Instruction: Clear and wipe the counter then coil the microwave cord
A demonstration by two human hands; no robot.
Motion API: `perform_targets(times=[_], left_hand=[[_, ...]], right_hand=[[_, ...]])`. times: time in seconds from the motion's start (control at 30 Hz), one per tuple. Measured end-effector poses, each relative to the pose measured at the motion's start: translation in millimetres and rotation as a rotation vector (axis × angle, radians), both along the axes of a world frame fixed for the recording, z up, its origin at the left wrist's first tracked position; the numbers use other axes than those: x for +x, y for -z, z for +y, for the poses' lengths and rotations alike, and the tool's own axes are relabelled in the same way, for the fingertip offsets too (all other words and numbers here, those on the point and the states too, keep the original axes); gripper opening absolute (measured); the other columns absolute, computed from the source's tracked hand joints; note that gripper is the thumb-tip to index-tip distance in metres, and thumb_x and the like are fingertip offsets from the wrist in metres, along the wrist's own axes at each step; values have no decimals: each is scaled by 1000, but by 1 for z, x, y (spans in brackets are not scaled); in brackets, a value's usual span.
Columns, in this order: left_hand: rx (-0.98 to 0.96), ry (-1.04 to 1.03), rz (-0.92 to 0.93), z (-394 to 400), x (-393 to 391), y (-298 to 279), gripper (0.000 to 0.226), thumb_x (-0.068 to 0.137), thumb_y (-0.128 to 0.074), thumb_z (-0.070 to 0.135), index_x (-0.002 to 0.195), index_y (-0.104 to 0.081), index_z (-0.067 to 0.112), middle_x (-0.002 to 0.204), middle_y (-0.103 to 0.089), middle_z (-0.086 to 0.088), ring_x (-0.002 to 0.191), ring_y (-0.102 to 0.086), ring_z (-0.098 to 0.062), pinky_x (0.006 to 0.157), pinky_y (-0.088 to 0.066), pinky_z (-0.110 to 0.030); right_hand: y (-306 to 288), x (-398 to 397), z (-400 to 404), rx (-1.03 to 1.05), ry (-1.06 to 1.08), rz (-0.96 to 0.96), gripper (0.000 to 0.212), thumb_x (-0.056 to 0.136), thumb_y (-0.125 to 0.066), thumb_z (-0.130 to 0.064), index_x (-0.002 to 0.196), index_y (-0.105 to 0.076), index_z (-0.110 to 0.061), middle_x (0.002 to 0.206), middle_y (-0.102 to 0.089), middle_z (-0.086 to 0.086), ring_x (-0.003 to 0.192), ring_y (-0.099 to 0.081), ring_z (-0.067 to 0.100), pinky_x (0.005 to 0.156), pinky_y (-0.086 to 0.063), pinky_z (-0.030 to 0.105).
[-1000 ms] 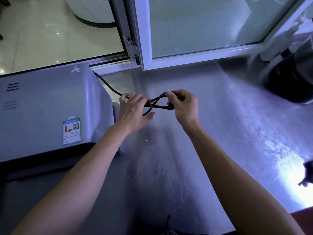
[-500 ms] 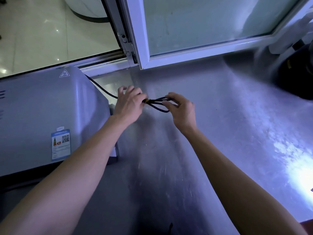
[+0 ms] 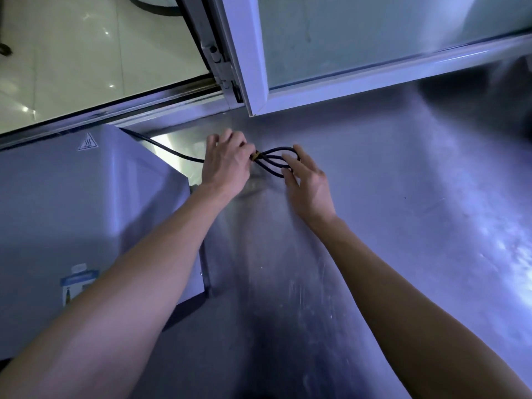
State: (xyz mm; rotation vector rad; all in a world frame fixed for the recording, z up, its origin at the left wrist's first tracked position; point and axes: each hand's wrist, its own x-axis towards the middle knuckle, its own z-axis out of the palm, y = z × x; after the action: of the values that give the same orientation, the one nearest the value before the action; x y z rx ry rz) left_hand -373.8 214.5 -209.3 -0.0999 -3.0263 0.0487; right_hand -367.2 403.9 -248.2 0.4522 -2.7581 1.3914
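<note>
The black microwave cord (image 3: 273, 161) is folded into loops, bound by a yellowish tie (image 3: 254, 155), just above the steel counter (image 3: 374, 226). It runs left behind the grey microwave (image 3: 72, 203). My left hand (image 3: 226, 165) grips the bundle at the tie. My right hand (image 3: 305, 180) has its fingers spread and straight, the fingertips touching the loops' right end.
A white-framed window (image 3: 259, 90) stands at the counter's back edge, with a tiled floor beyond the glass on the left. A dark shadowed area lies at the far right back corner. A bright glare patch marks the counter's right side.
My right hand has let go of the loops and opened, its fingers now only touching them. The left hand keeps its grip. The view has shifted right and the bundle sits nearer the window.
</note>
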Motion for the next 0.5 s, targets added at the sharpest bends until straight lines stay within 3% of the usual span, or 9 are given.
perform_targets(times=[0.13, 0.23, 0.5], left_hand=[[-6, -26, -12, -4, -12, 13, 12, 89, -65, 15, 99, -72, 17, 100, -60, 0, 106, -49, -28, 88, -34, -42], [-46, -39, -49, -6, -17, 20, 18, 87, -64, 11, 100, -72, 20, 102, -61, 1, 110, -48, -26, 94, -30, -43], [-102, -61, -216, -8, 4, 15, 26, 88, -58, 18, 113, -65, 18, 117, -62, 0, 119, -47, -24, 105, -27, -45]], right_hand=[[17, -12, -8, 78, -15, 35, 24, 98, -54, -7, 119, -67, -9, 146, -51, 15, 111, -60, 40, 82, -52, 39], [28, -22, -8, 186, -59, 47, 26, 98, -51, -9, 118, -68, -10, 145, -53, 10, 115, -54, 37, 90, -50, 42], [12, -10, -2, 403, -220, -7, 34, 95, -52, -11, 127, -59, -16, 152, -42, 4, 130, -44, 33, 93, -41, 46]])
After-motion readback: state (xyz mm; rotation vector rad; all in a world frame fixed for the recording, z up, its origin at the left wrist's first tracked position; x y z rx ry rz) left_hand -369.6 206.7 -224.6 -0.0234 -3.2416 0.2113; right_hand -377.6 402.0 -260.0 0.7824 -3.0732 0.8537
